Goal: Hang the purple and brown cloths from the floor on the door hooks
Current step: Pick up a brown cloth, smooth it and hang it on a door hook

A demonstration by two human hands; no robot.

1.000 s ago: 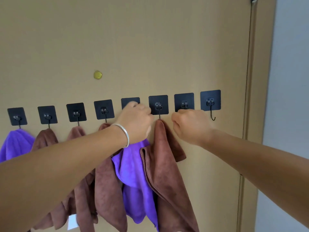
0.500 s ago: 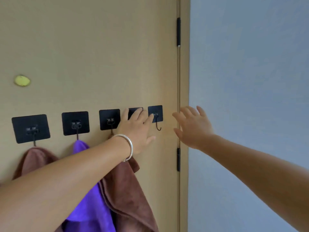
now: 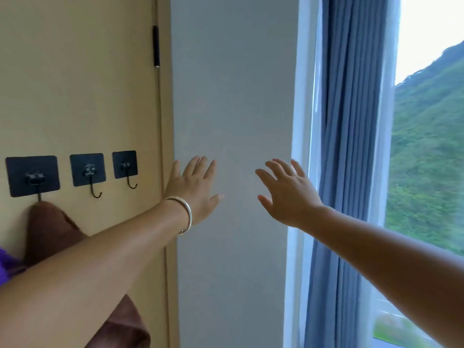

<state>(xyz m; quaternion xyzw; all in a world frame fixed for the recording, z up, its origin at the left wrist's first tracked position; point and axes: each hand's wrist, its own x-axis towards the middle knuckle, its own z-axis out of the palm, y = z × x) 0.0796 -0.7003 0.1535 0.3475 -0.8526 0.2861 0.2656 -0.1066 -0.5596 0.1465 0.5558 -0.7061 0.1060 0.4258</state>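
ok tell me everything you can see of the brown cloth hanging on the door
The brown cloth looks like soft, plush fabric. Its top bunches to a point on the leftmost hook in view and it hangs flat against the tan door. The left forearm crosses in front of its middle; a lower part shows beneath. Purple fabric borders its left edge. No hand touches it.

A pale grey wall [image 3: 233, 121] stands between a tan door [image 3: 75, 71] with a black hinge [image 3: 156, 46] on the left and blue curtains [image 3: 351, 121] on the right, beside a bright window [image 3: 431, 96] showing a green hillside [image 3: 426, 159].
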